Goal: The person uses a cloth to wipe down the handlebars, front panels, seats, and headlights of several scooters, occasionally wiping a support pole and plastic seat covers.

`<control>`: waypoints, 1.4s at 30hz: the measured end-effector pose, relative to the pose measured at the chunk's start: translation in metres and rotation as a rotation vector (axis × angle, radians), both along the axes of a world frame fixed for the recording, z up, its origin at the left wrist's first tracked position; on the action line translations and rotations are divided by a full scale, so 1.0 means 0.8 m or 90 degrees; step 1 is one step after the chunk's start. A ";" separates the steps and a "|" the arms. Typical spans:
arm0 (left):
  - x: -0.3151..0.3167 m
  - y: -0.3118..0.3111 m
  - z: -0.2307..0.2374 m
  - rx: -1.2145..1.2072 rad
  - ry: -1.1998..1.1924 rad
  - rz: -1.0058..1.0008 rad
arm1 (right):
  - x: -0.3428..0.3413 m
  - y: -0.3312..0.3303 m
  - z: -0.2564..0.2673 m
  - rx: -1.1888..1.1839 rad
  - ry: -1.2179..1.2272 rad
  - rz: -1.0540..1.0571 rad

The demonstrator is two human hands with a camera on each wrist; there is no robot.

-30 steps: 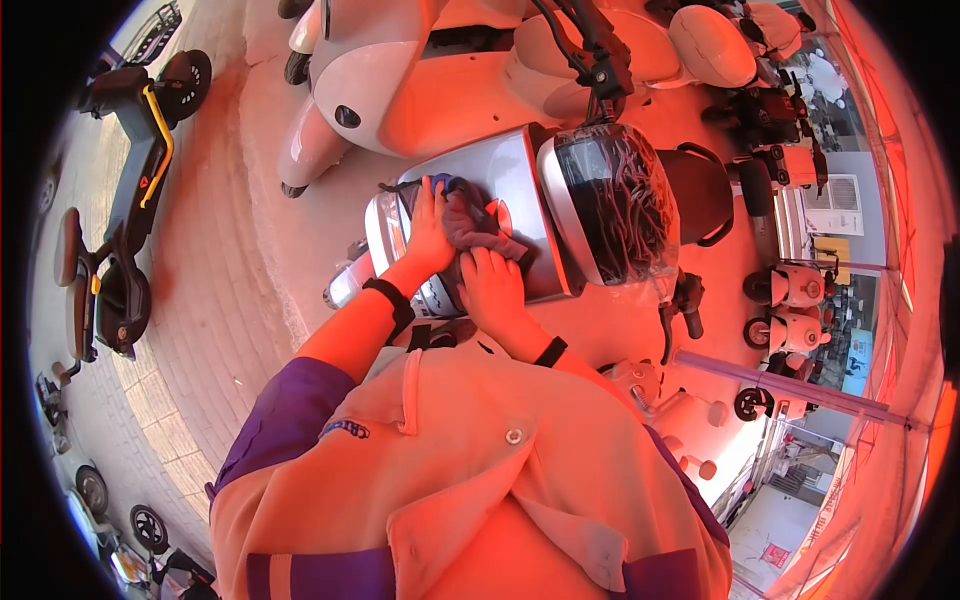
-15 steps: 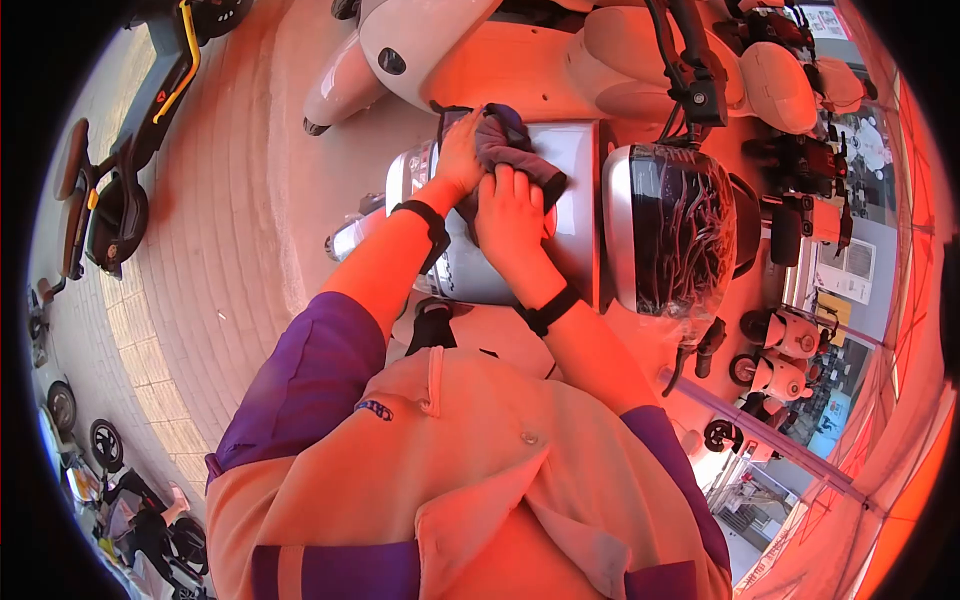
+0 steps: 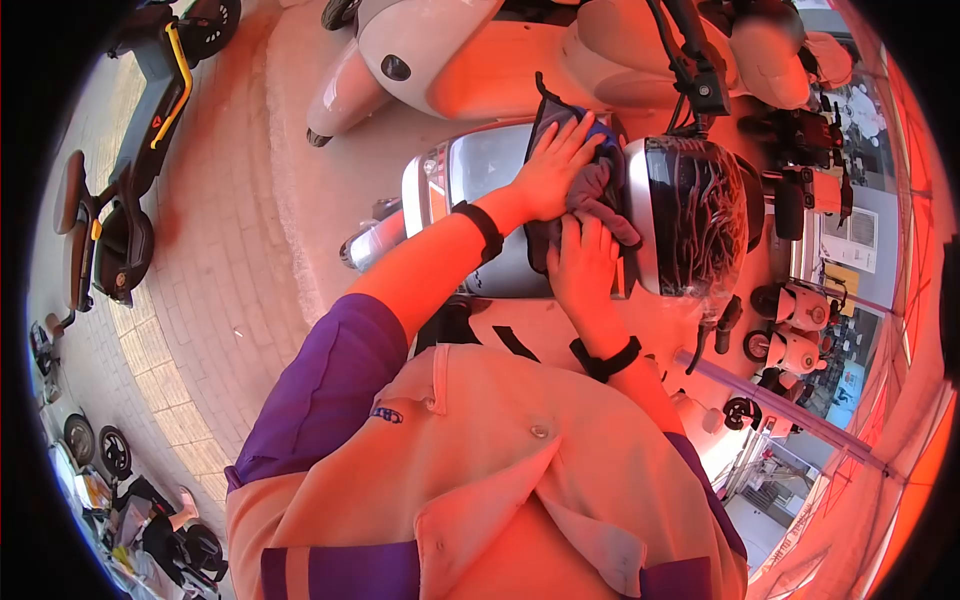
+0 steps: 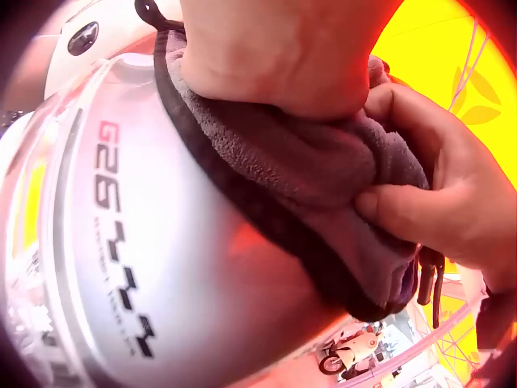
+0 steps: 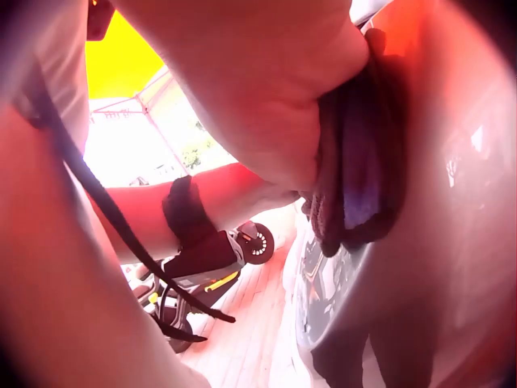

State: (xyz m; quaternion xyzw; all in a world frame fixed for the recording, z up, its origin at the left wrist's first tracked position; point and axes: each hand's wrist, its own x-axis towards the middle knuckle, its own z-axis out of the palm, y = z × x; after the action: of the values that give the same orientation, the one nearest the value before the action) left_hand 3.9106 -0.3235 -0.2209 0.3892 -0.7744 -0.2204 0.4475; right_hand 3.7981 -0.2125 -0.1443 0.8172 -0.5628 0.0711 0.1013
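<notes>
A dark grey-purple cloth (image 3: 597, 190) with black edging and a corner loop lies bunched on the silver body panel (image 3: 488, 165) of a scooter. My left hand (image 3: 550, 175) presses flat on it, fingers spread and straight. Just beside, my right hand (image 3: 583, 268) holds the cloth's near part. In the left wrist view the right thumb (image 4: 380, 204) lies against a fold, the other fingers passing behind it. Lettering (image 4: 109, 174) shows on the panel there. In the right wrist view the cloth (image 5: 363, 162) is seen edge-on under the hand.
A plastic-wrapped black part (image 3: 690, 215) of the scooter stands right of the cloth. Another pale scooter (image 3: 490, 65) is parked close beyond. A black scooter with yellow trim (image 3: 130, 190) stands on the paving at left. Small scooters (image 3: 800, 310) and a tent pole (image 3: 780, 400) are at right.
Both hands and the cloth have slid right along the silver panel, up close to the plastic-wrapped part. The panel's left portion now shows uncovered. The left fingers are more spread.
</notes>
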 end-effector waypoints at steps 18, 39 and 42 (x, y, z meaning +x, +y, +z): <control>0.011 0.182 -0.080 0.128 -0.008 0.014 | -0.026 0.120 -0.053 0.106 -0.010 0.056; -0.094 0.186 0.000 -0.034 -0.082 0.046 | -0.115 0.142 -0.055 0.045 -0.369 -0.154; -0.134 0.170 0.038 -0.105 -0.001 0.047 | -0.133 0.107 -0.042 -0.234 -0.465 -0.116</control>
State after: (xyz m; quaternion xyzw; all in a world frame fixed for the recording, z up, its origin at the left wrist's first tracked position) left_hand 3.8031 -0.1873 -0.1906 0.3797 -0.7755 -0.1386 0.4850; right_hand 3.6913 -0.1266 -0.1782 0.6537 -0.6097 0.4460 0.0453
